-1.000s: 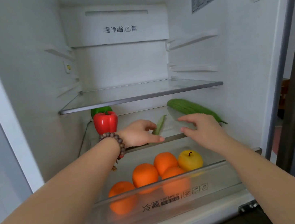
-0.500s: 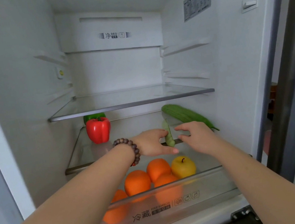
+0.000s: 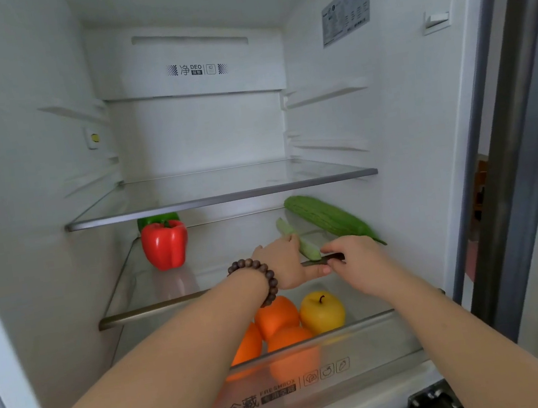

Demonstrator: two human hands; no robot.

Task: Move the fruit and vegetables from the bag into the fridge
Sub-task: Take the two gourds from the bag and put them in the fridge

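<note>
Both hands have advanced; left hand [image 3: 284, 264] grips the pale green pod [image 3: 299, 242], right hand [image 3: 354, 254] fingertips touch its near end, at the lower glass shelf [image 3: 158, 311] front edge. Light, stiff; hold mid-length.

Three oranges [image 3: 276, 315], perhaps; two peppers [image 3: 165, 244].

Open fridge [image 3: 391, 152] — both hands at the middle glass shelf's [image 3: 158, 309] front edge: left hand [image 3: 283, 264] holds a pale green vegetable [image 3: 300, 242], right hand [image 3: 354, 254] touches its near end.
</note>
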